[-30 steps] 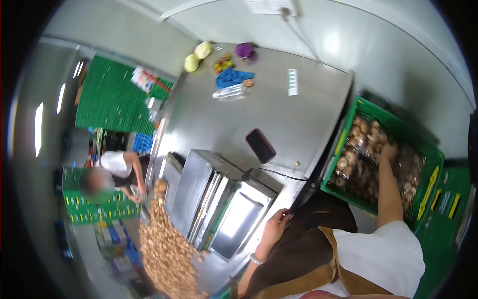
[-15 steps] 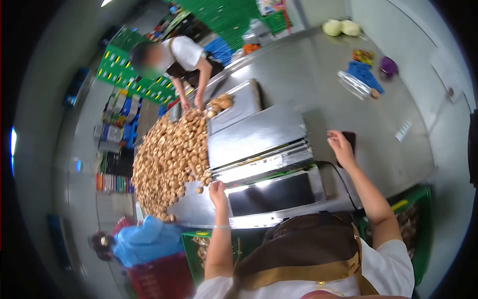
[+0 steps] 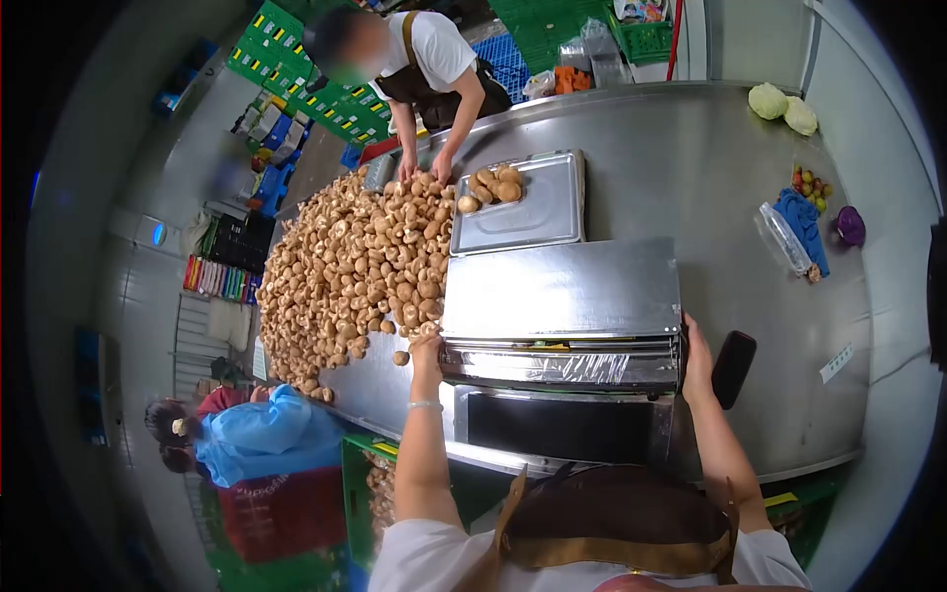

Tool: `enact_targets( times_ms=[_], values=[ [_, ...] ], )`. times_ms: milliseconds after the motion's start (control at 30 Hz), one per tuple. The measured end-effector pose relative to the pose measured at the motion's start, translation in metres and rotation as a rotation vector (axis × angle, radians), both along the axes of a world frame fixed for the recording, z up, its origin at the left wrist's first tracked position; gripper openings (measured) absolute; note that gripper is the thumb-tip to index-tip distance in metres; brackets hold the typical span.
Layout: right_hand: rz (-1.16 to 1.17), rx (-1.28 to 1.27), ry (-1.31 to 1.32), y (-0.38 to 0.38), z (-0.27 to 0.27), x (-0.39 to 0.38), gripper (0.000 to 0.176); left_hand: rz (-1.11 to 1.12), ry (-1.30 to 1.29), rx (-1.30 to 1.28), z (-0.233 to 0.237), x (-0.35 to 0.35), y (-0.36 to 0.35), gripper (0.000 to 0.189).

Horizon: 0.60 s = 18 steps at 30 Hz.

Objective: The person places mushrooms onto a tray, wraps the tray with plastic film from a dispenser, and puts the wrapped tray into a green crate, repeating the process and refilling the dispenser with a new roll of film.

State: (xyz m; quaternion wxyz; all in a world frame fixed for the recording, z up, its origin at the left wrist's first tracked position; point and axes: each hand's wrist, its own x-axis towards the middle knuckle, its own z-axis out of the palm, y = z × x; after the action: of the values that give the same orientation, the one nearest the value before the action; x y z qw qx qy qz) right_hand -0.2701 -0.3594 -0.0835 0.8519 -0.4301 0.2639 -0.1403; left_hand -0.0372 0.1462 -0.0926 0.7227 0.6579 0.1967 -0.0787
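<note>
Fingers of the right hand (image 3: 696,357), loosely extended along the right end of a metal film-wrapping machine (image 3: 557,291); fingers of the left hand (image 3: 426,350), bent at its left end, grip or mere contact impossible to tell. Both hands have just come to opposite ends of the machine, which now lies squarely between them and within reach of either. Outward from the right hand: phone (image 3: 734,370), just beside it on the steel table (image 3: 631,138). Outward from the left: one loose mushroom (image 3: 400,358), then a broad mushroom heap (image 3: 345,261). Beyond the machine: tray (image 3: 523,222) bearing several larger mushrooms (image 3: 496,185); co-worker (image 3: 439,49), both hands at the heap's far edge.
</note>
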Motion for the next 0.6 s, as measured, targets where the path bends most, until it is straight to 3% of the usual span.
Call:
enact_targets(
  times_ms=[67, 133, 200, 267, 333, 500, 533, 600],
  values=[
    [0.039, -0.044, 0.094, 0.003, 0.023, 0.001, 0.047, -0.070, -0.039, -0.002, 0.006, -0.008, -0.001, 0.026],
    [0.021, -0.012, 0.072, 0.003, 0.013, 0.004, 0.047, 0.024, 0.030, -0.038, 0.007, 0.000, -0.001, 0.026],
    [0.041, 0.004, 0.021, 0.001, 0.005, 0.004, 0.047, -0.009, 0.106, 0.090, 0.006, 0.003, -0.005, 0.036],
    [0.080, 0.000, -0.054, -0.005, 0.001, -0.002, 0.048, -0.043, 0.146, 0.022, 0.013, 0.003, -0.004, 0.036],
    [0.129, -0.132, -0.059, -0.008, -0.005, -0.012, 0.050, -0.137, 0.125, -0.069, 0.036, -0.008, -0.016, 0.037],
    [0.114, -0.423, -0.063, -0.005, 0.009, -0.016, 0.049, -0.157, -0.033, -0.147, 0.013, -0.003, 0.026, 0.036],
    [0.122, -0.643, -0.077, -0.011, 0.006, -0.012, 0.047, -0.210, -0.121, -0.118, 0.023, 0.001, 0.028, 0.034],
    [0.102, -0.712, -0.101, -0.019, 0.032, -0.001, 0.044, -0.262, -0.203, -0.035, 0.074, 0.001, -0.007, 0.034]
  ],
)
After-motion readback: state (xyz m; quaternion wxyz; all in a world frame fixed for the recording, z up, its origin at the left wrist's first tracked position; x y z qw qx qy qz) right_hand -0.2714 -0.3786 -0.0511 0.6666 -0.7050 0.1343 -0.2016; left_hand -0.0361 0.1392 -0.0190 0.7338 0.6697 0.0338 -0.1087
